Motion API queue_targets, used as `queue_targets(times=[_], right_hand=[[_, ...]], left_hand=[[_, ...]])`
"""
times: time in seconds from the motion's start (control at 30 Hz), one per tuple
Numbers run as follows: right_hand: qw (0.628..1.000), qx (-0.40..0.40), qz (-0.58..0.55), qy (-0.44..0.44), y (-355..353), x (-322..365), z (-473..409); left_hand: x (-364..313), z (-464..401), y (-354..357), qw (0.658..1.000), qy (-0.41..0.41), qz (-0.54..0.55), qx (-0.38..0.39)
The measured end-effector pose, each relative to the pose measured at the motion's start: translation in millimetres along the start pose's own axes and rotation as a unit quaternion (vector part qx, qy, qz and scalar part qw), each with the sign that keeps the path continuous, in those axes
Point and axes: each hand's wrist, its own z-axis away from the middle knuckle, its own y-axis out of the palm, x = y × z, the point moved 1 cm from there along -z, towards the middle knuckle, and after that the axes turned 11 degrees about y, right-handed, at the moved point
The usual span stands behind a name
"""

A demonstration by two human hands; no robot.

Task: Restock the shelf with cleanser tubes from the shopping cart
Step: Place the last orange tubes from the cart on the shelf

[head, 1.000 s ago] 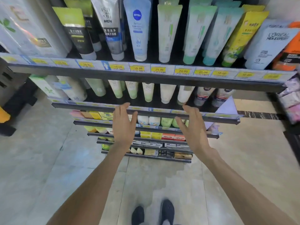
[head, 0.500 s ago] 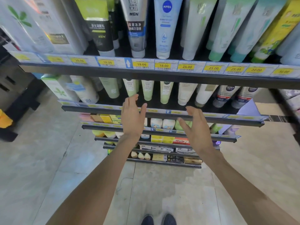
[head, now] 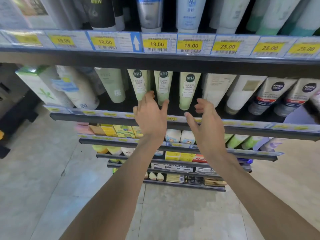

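Price tags on the upper shelf rail (head: 155, 57), left to right: 29.00 (head: 63, 40), 18.00 (head: 105, 42), 18.00 (head: 156, 44), 18.00 (head: 191, 45), 25.00 (head: 227, 46), 25.00 (head: 270, 47), 25.00 (head: 305, 48) (far-left tag too blurred). White up-arrow on a blue sign (head: 136, 42). "MEN" on a dark tube (head: 97, 9) above. "NIVEA MEN" on two grey tubes (head: 270, 96) (head: 294, 97), lower shelf right.

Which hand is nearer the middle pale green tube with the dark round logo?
Left. The left hand reaches the middle green tube; the right hand sits right of it, below the neighbouring tube.
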Motion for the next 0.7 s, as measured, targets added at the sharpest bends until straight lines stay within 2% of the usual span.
queue_targets(times=[0.33,0.7], right_hand=[[1.0,0.0,-0.014,0.023,2.4,3.3,-10.2],[1.0,-0.002,0.011,0.019,10.6,-1.9,-12.7]], left_hand=[[-21.3,-20.5,-1.5,0.994,-0.049,-0.032,0.088],[-14.9,-21.3,-0.6,0.995,-0.014,-0.056,0.087]])
